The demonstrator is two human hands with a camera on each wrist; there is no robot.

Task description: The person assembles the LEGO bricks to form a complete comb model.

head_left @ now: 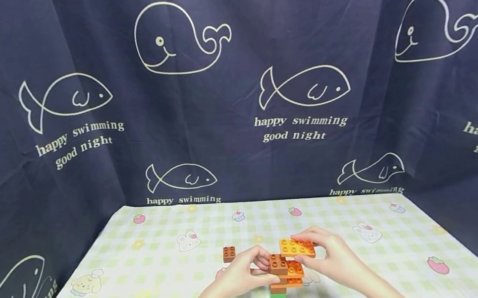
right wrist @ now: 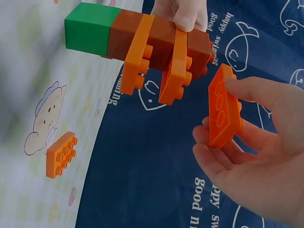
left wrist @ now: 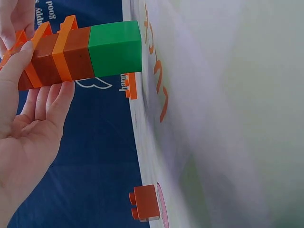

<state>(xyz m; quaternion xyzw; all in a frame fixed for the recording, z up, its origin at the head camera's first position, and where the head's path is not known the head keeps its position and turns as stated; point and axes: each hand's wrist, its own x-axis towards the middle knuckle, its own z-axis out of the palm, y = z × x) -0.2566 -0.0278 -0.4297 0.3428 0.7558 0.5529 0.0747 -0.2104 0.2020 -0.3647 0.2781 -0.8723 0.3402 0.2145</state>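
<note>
My left hand (head_left: 243, 271) grips a tower of toy building bricks, thumb on one side and fingers on the other. The tower has a green brick (left wrist: 115, 49) at its base, then brown bricks (right wrist: 158, 40) alternating with thin orange bricks (right wrist: 136, 56) that jut out to one side. A studded brown brick (head_left: 277, 262) tops it. My right hand (head_left: 331, 254) pinches a separate orange brick (right wrist: 223, 108) between thumb and fingers, studs up. That brick is held apart from the tower, just beyond its top.
A loose brown brick (head_left: 229, 253) sits on the table, left of the tower. Another orange brick (right wrist: 61, 155) lies on the patterned tablecloth (head_left: 115, 283), visible in both wrist views. Dark blue curtains (head_left: 228, 135) with whale and fish drawings surround the table.
</note>
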